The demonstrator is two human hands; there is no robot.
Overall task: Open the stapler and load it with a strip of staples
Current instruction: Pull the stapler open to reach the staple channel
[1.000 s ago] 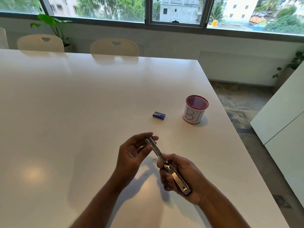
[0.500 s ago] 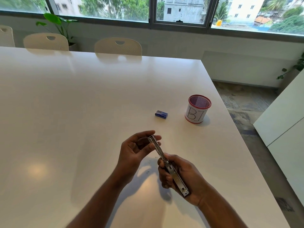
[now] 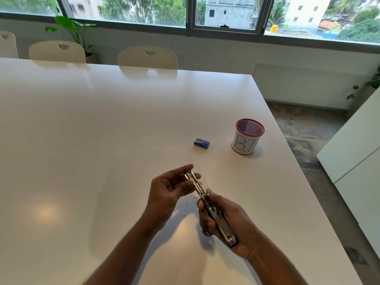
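I see both hands above the white tabletop (image 3: 102, 140), nearer me than the mesh cup (image 3: 247, 136), sharing one stapler (image 3: 209, 206). Stapler is opened out flat, long metal channel facing up, running from far-left to near-right. Right hand (image 3: 228, 225) wraps the near half, fingers curled round the underside, thumb tip on the channel about midway. Left hand (image 3: 168, 190) takes the far tip, thumb and fingers pinching it, palm turned up toward me. Can't tell if a staple strip (image 3: 194, 179) sits in the channel, too small and shiny; something silvery at the pinch. A few tiny white bits (image 3: 186, 202) lie on the tabletop under the hands, between the wrists. Small blue staple box (image 3: 201, 143) lies flat just left of the cup, apart from it, beyond the hands. Cup stands upright near the tabletop's right edge, red rim, white label with "BI". Beige chairs (image 3: 148, 58) at the far edge, well behind the cup, plant (image 3: 70, 29) by the window.
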